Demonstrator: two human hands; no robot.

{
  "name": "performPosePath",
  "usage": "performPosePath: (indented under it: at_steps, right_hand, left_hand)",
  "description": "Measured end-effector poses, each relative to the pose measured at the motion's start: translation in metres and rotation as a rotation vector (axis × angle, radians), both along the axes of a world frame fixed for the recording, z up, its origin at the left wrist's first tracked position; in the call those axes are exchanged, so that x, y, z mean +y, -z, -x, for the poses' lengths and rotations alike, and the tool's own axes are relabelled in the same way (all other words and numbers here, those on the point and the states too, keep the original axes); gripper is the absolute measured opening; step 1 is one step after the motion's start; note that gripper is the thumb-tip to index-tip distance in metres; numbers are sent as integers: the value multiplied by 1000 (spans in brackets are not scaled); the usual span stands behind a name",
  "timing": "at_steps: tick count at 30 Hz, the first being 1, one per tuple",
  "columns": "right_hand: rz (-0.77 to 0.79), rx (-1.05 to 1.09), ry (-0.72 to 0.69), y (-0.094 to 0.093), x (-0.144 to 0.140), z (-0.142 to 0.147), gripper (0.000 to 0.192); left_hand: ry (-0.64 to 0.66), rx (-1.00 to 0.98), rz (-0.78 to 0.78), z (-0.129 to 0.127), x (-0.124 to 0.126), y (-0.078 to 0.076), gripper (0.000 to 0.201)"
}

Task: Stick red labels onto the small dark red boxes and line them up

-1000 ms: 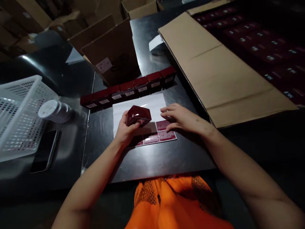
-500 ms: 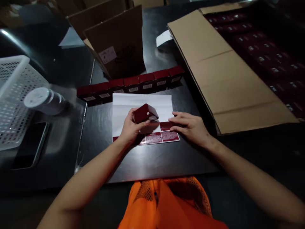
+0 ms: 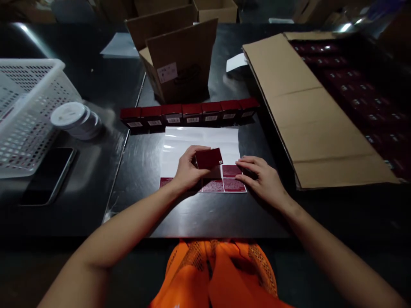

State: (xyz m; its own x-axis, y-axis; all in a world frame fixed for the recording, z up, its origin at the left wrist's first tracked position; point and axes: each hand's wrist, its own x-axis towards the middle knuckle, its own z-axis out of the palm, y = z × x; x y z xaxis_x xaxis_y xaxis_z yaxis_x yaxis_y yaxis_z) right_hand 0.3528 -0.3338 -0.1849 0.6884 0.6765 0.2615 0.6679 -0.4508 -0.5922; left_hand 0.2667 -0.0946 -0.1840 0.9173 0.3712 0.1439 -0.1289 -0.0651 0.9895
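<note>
Red box (image 3: 208, 158) in left hand (image 3: 188, 173), boxes row (image 3: 189, 113) behind, seemingly clear.

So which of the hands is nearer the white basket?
Left. The left hand holds the small red box, nearer the white basket; the right hand lies farther right.

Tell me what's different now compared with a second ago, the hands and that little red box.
The left hand has turned the small red box from a tilted, corner-up pose to a flatter one, face toward the camera, lower over the sticker sheet. Its grip on the box is unchanged. The right hand still rests on the sheet's red labels. The row of red boxes behind stays lined up.
</note>
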Motion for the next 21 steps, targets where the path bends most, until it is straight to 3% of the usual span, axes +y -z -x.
performPosePath:
  at_steps: [4, 7, 14, 21]
  right_hand:
    - [-46, 36, 44, 2, 1, -2, 27]
    - [-96, 43, 85, 2, 2, 0, 26]
    - [-145, 7, 117, 4, 3, 10, 24]
    - [-185, -11, 117, 10, 3, 11, 20]
  left_hand:
    - [-85, -281, -312, 4, -1, 6, 54]
    - [-73, -366, -307, 7, -3, 9, 67]
    - [27, -428, -578, 11, -6, -2, 43]
    - [40, -441, -605, 9, -6, -2, 41]
